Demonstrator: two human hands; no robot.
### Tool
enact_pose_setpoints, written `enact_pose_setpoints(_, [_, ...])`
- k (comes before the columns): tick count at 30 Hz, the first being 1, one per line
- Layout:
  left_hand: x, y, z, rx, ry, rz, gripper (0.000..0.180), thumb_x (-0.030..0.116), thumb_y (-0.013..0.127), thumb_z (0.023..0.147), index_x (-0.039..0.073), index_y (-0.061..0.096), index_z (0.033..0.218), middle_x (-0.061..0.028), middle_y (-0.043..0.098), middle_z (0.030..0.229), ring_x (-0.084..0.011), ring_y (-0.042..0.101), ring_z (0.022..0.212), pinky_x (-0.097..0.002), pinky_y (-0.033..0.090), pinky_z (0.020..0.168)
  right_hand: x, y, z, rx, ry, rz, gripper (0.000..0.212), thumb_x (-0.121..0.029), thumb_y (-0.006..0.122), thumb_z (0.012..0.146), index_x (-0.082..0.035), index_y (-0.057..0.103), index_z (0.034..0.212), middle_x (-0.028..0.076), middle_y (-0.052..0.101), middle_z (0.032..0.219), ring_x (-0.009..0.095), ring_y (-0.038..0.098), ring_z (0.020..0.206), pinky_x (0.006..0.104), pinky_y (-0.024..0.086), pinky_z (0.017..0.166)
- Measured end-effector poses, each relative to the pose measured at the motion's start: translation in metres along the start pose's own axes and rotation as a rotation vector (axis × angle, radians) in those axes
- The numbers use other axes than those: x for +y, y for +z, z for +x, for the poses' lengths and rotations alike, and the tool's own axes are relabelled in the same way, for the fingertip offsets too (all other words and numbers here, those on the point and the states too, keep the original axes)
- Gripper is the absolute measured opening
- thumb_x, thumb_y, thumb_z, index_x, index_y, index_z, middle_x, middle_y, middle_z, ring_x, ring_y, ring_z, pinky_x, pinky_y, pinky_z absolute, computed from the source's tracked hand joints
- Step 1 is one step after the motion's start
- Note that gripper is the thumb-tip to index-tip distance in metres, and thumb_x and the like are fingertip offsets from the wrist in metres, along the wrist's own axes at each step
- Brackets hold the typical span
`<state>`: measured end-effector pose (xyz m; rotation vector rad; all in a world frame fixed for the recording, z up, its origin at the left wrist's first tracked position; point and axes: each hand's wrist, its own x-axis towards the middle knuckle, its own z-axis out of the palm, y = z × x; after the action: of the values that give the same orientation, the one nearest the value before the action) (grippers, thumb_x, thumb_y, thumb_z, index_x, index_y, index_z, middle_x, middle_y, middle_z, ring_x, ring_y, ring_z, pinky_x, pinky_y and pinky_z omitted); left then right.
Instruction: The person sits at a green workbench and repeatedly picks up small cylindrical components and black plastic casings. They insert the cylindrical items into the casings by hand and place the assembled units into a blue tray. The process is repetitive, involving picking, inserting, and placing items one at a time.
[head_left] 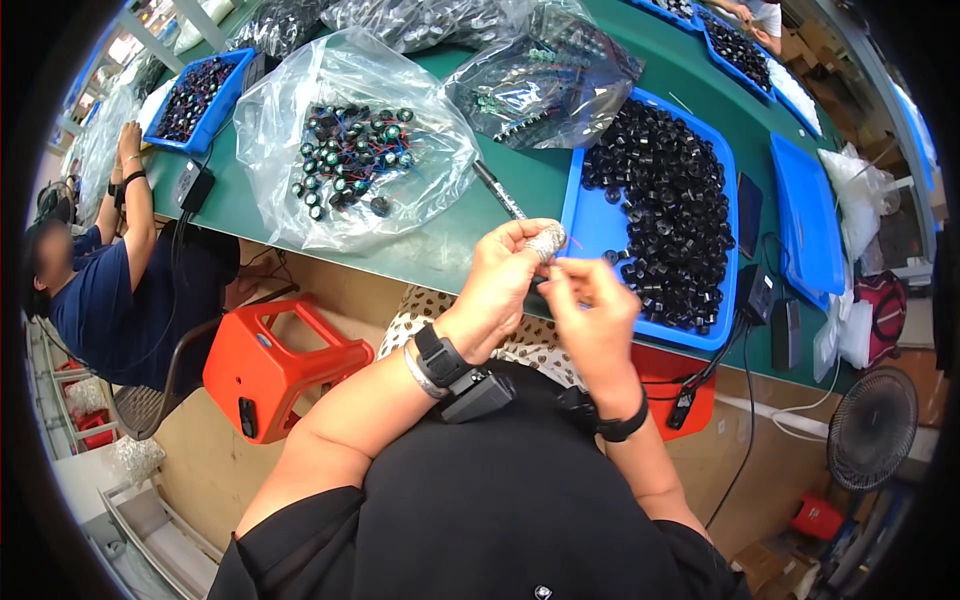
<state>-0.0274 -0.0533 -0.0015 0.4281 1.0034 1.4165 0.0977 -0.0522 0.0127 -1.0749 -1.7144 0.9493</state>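
Note:
My left hand point(500, 275) is closed at the table's front edge, a small silvery, rough-textured piece point(546, 241) at its fingertips. Against it, my right hand point(597, 310) pinches with thumb and forefinger; what lies between them is too small and blurred to name. A thin reddish wire point(574, 243) shows beside the silvery piece. Just beyond my left fingers is a black pen-like stick point(497, 188), its near end hidden by the hand. To the right, a blue tray point(590, 225) carries many small black round parts point(665, 200).
A clear plastic bag point(420, 110) with small round wired parts point(350, 160) lies left on the green table point(440, 232); a darker bag point(545, 75) is behind. A red stool point(262, 375) and a seated co-worker point(120, 290) are left. A fan point(873, 428) stands right.

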Motion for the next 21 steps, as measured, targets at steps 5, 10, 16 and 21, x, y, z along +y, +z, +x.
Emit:
enact_pose_setpoints(5, [0.004, -0.027, -0.001, 0.09, 0.238, 0.267, 0.022, 0.008, 0.06, 0.091, -0.002, 0.058, 0.11, -0.005, 0.065, 0.095, -0.009, 0.059, 0.082, -0.0218, 0.049, 0.07, -0.003, -0.041, 0.026, 0.005, 0.258, 0.361, 0.01, 0.001, 0.056, 0.092, 0.004, 0.056, 0.101, 0.012, 0.065, 0.089, 0.013, 0.065, 0.073, 0.0245, 0.055, 0.064])
enact_pose_setpoints(10, [0.0, -0.057, 0.001, 0.076, 0.1, 0.46, 0.022, 0.006, 0.057, 0.092, -0.004, 0.056, 0.113, -0.008, 0.064, 0.096, -0.0114, 0.061, 0.083, -0.0249, 0.052, 0.076, 0.022, -0.039, 0.02, 0.029, 0.336, 0.436, 0.01, -0.001, 0.056, 0.092, 0.003, 0.055, 0.101, 0.012, 0.064, 0.09, 0.012, 0.063, 0.07, 0.0241, 0.054, 0.063])
enact_pose_setpoints(16, [0.02, -0.061, 0.001, 0.009, 0.01, 0.326, 0.022, 0.005, 0.058, 0.091, -0.004, 0.055, 0.111, -0.0098, 0.065, 0.097, -0.0146, 0.062, 0.088, -0.0256, 0.052, 0.081, 0.034, -0.035, 0.012, 0.035, 0.333, 0.374, 0.01, -0.002, 0.056, 0.092, 0.002, 0.055, 0.102, 0.012, 0.064, 0.09, 0.011, 0.062, 0.069, 0.0231, 0.052, 0.061])
enact_pose_setpoints(21, [0.019, -0.073, 0.005, 0.081, 0.346, 0.521, 0.019, 0.001, 0.055, 0.088, -0.001, 0.056, 0.107, -0.006, 0.062, 0.094, -0.013, 0.061, 0.086, -0.0256, 0.051, 0.079, 0.036, -0.037, 0.009, 0.147, 0.261, 0.455, 0.011, -0.001, 0.054, 0.093, 0.001, 0.054, 0.103, 0.013, 0.064, 0.092, 0.011, 0.061, 0.068, 0.0232, 0.052, 0.06])
